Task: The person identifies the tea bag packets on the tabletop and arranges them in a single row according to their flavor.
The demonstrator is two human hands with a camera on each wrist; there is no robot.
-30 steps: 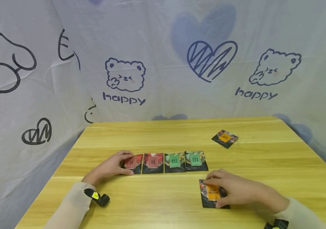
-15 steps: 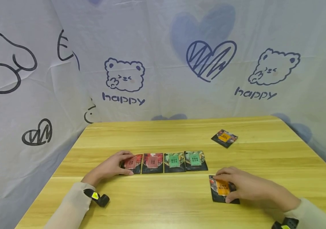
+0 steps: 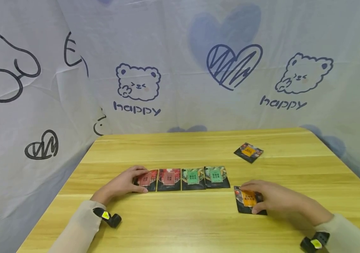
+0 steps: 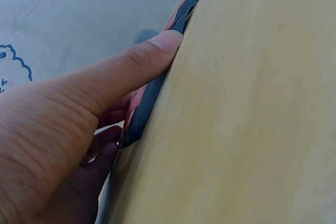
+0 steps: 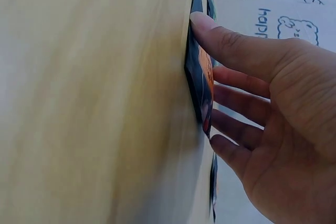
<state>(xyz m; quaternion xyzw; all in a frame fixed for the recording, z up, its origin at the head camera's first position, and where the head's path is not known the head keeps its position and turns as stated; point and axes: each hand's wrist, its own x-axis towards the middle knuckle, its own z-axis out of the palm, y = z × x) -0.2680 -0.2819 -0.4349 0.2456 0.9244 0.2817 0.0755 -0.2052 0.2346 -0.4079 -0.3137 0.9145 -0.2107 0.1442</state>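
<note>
In the head view my left hand (image 3: 123, 183) holds the leftmost red-labelled sachet (image 3: 145, 180) at the left end of a row. Its thumb (image 4: 152, 51) lies along the sachet's near edge, with the other fingers on the far side. My right hand (image 3: 282, 199) pinches a black sachet with an orange label (image 3: 248, 200) between thumb and fingers, just in front of the row's right end. The right wrist view shows this orange-labelled sachet (image 5: 199, 72) close over the table, tilted. Beside the left hand's sachet lie another red-labelled sachet (image 3: 169, 179) and two green-labelled sachets, one (image 3: 193, 178) left of the other (image 3: 216, 176).
Another orange-labelled sachet (image 3: 248, 152) lies turned at an angle farther back on the right. The wood-grain table (image 3: 167, 221) reaches back to a white cloth (image 3: 183, 70) with bear and heart drawings. A black camera strap (image 3: 315, 242) sits on the right wrist.
My right hand has carried the orange-labelled sachet to the right and away from me, toward the row's right end. My left hand and the row have stayed in place.
</note>
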